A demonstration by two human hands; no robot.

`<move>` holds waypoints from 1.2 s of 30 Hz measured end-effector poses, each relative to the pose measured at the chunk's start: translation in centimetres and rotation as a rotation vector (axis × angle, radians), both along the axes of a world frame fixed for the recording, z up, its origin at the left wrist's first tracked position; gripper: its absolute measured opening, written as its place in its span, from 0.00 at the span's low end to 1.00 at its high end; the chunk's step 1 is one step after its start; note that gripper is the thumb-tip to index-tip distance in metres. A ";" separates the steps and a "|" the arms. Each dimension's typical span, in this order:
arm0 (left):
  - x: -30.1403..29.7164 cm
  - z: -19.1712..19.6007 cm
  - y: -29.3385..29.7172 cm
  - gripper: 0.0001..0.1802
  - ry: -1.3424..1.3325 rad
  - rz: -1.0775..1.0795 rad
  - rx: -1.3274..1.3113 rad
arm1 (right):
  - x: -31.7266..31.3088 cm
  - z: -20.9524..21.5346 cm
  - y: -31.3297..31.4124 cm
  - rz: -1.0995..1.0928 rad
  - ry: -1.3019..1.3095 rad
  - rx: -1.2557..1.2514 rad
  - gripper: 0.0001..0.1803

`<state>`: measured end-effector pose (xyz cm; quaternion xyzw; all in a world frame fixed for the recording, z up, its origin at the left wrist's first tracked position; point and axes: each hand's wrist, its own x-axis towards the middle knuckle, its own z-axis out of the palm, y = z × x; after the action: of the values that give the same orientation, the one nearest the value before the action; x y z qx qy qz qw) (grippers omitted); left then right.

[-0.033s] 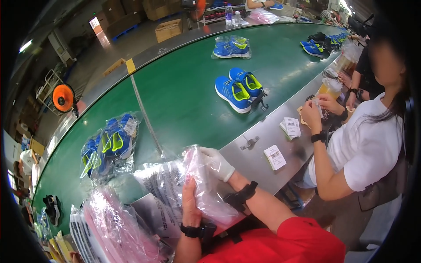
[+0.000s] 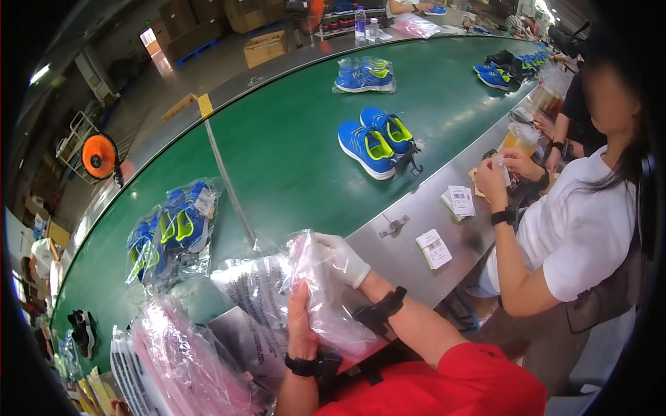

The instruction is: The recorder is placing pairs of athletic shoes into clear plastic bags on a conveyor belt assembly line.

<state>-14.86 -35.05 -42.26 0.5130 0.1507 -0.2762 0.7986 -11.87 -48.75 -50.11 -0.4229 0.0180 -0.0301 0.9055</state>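
Slanting lengthwise over the near edge of the belt [image 2: 277, 149], the pink bag [image 2: 318, 298] points its far end across it; left hand [image 2: 301, 324] clamps the bag's left side, thumb toward the belt; right hand [image 2: 345, 261], gloved, grips its right side; belt surface stretches beyond to blue shoes [image 2: 358, 143]

At lower centre, a glossy, crinkled plastic bag [image 2: 313, 298] and a matt cloth glove [image 2: 345, 259]; mid-frame, a smooth, faintly shiny belt [image 2: 277, 149], a greyish metal desk [image 2: 416, 211] and paper tags [image 2: 434, 248].
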 end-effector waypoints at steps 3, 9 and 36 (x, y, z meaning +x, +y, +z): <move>0.1 -0.4 0.5 0.17 0.004 -0.012 0.014 | -0.1 0.1 -0.2 0.013 0.004 -0.026 0.19; 0.2 -0.7 0.9 0.18 0.009 0.007 0.019 | -0.4 2.0 -0.1 -0.007 0.029 0.135 0.12; -2.6 4.5 -1.9 0.14 -0.253 0.051 0.114 | -0.7 0.7 -1.7 0.003 0.046 0.014 0.18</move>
<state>-17.44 -36.91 -37.74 0.5842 0.0772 -0.1801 0.7876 -12.53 -50.47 -49.45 -0.4171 0.0384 -0.0191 0.9079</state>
